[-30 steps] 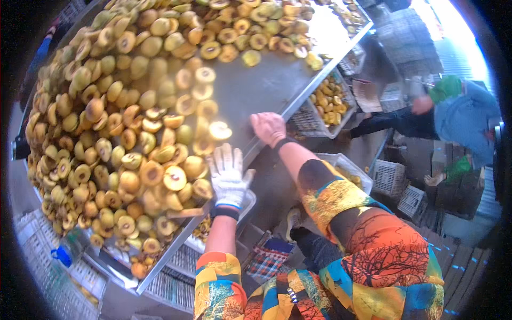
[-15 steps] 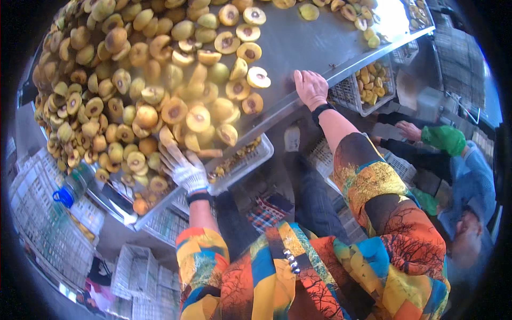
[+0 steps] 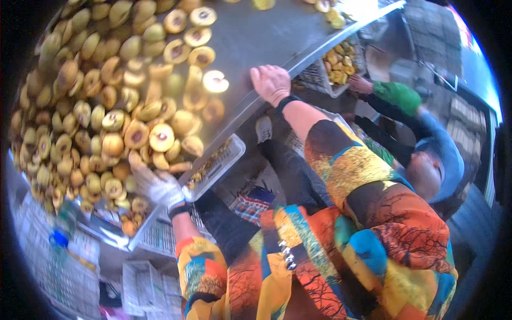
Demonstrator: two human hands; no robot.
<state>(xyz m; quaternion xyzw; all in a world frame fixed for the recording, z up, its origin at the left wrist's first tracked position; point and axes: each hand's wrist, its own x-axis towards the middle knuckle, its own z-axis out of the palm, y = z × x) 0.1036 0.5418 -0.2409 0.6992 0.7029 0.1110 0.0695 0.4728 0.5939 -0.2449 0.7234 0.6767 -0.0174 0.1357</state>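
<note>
My left hand (image 3: 160, 186), in a white glove and blurred, has its fingers spread at the near edge of a heap of halved yellow-brown fruit (image 3: 112, 144), touching it. The pit cavities show in many halves. My right hand (image 3: 269, 82), bare with a dark wristband, rests on the rim of the steel table (image 3: 256, 37), its fingers slightly bent and holding no fruit. A few loose halves lie to its left on the metal.
A crate of yellow fruit (image 3: 336, 66) sits below the right edge, and a narrow crate (image 3: 213, 181) below the near edge. A co-worker (image 3: 437, 149) in green sleeves bends at the right. A blue-topped bottle (image 3: 61, 234) and stacked crates (image 3: 53, 266) are at lower left.
The view has shifted. My left hand has moved leftward along the table edge. The co-worker has bent down and now has a hand at the crate of fruit.
</note>
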